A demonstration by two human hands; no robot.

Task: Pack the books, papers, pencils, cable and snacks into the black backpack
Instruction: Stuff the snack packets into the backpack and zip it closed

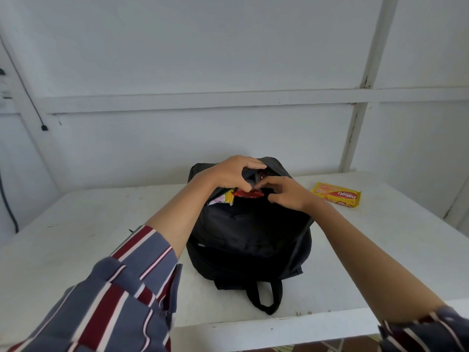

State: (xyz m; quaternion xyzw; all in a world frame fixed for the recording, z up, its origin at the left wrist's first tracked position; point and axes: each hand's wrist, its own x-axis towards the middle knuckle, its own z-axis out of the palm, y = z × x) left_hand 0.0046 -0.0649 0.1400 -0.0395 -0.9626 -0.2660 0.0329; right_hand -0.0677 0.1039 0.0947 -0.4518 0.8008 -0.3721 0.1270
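The black backpack (250, 237) lies flat on the white table (101, 224), its carry handle toward me. At its far end a pocket stands open. My left hand (229, 174) grips the far edge of that pocket's opening. My right hand (286, 191) presses a red snack packet (247, 193) into the opening, fingers curled on it. A yellow and pink snack packet (224, 198) sticks out of the pocket's left end. Another yellow biscuit packet (336, 194) lies on the table to the right of the bag. No books, papers, pencils or cable are visible.
A white panelled wall (228, 72) rises just behind the table. A black cord with a plug (43, 127) hangs down the wall at the left. The table's near edge (279, 329) runs just beyond my sleeves.
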